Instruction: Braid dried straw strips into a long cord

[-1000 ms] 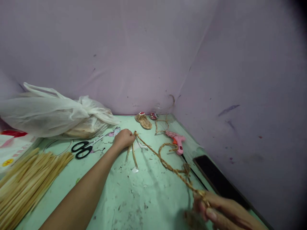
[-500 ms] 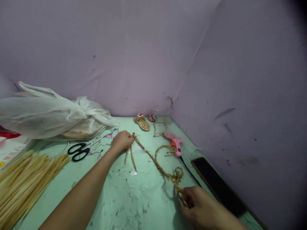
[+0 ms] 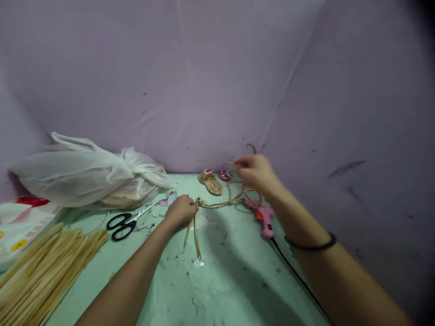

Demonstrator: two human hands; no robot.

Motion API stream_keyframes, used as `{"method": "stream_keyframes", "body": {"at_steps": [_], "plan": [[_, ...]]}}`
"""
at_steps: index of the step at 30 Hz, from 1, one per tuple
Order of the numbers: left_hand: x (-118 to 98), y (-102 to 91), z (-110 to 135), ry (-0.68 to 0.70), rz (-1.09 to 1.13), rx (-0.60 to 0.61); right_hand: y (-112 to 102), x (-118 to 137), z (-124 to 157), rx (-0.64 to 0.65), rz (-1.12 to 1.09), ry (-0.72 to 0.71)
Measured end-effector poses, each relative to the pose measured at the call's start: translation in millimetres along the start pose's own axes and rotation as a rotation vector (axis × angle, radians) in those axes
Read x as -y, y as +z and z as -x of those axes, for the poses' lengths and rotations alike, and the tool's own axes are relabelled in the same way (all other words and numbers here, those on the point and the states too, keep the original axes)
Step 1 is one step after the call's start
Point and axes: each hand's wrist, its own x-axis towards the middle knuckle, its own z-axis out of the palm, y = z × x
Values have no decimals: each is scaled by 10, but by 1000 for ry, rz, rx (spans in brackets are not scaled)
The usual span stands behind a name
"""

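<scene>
My left hand point(image 3: 182, 209) is closed on the knotted end of a braided straw cord point(image 3: 217, 205), low over the table. Two loose straw strands point(image 3: 196, 240) hang down beside its fingers. From there the cord runs right and curls near the pink glue gun point(image 3: 267, 221). My right hand point(image 3: 256, 174), blurred, is raised above the glue gun at the back right. Its fingers look pinched together, but what they hold cannot be made out. A small woven straw sandal point(image 3: 211, 182) with red and white beads lies between the hands, near the wall.
Black-handled scissors point(image 3: 127, 225) lie left of my left hand, before a white plastic bag point(image 3: 91, 176). A bundle of flat straw strips point(image 3: 61, 267) spreads at the left edge. A small round container point(image 3: 224, 174) stands by the sandal. The gun's black cable point(image 3: 299, 276) trails forward.
My right hand has swung from the front right up to the back right, and the cord's right part has moved back with it. My left hand keeps its hold; the view has shifted slightly.
</scene>
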Motion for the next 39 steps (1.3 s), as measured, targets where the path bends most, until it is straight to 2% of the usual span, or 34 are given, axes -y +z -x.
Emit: {"method": "stream_keyframes", "body": {"at_steps": [1,2,5,8,12,13,17,18,21,23,27,34,39], "plan": [[20,5,-22,4,61,23,221,50,76,165,-126,20],[38,11,-44,5,111,45,430,89,150,269,-207,49],[71,25,-92,-10,170,82,894,122,306,246,-160,52],[54,19,-85,-41,210,96,1104,54,359,228,5,56],[-36,-35,-7,-96,271,107,1178,-34,387,304,-4,19],[-62,-54,12,-116,287,112,1177,-44,395,282,-21,26],[-137,-121,35,-214,364,149,1130,-39,419,62,-144,113],[-147,-129,24,-243,384,166,1119,-30,422,94,-238,174],[-169,-121,-27,-337,432,214,1119,7,425,435,-599,428],[-184,-97,-53,-393,453,224,1140,34,424,601,-761,527],[-198,-64,-55,-441,487,220,1168,44,424,657,-868,546],[-183,-97,-23,-402,510,290,1227,-84,426,602,-779,493],[-217,-83,1,-379,499,272,1308,-116,391,438,-452,312]]}}
